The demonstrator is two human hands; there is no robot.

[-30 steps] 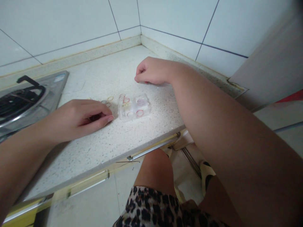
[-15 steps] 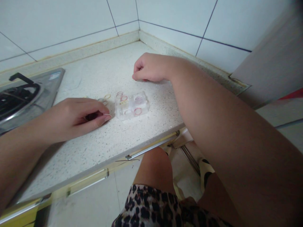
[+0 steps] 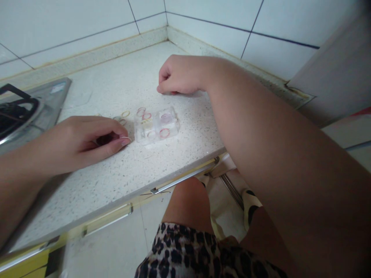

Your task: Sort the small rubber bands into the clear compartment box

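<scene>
My left hand (image 3: pixel 92 143) is closed in a pinch at the left of a clear plastic box. A thin pale loop (image 3: pixel 125 138), seemingly a small elastic band, shows between thumb and forefinger. The clear compartment box (image 3: pixel 156 142) lies on the counter, with a pink-red band (image 3: pixel 164 133) in its front right compartment. Further pink bands (image 3: pixel 141 111) show at its back left corner. A yellow band (image 3: pixel 125 114) lies on the counter beyond my left fingers. My right hand (image 3: pixel 181 73) rests curled behind the box; a bit of red shows under it, and its fingertips are hidden.
The speckled counter (image 3: pixel 116 185) meets tiled walls at the back corner. A gas stove (image 3: pixel 55 96) is set into it at the left. Drawers with metal handles (image 3: pixel 185 177) lie below the front edge, close to my legs.
The view has shifted slightly, so the counter and box appear a little further left and higher. Both hands keep about the same pose, with the pale band still pinched in my left.
</scene>
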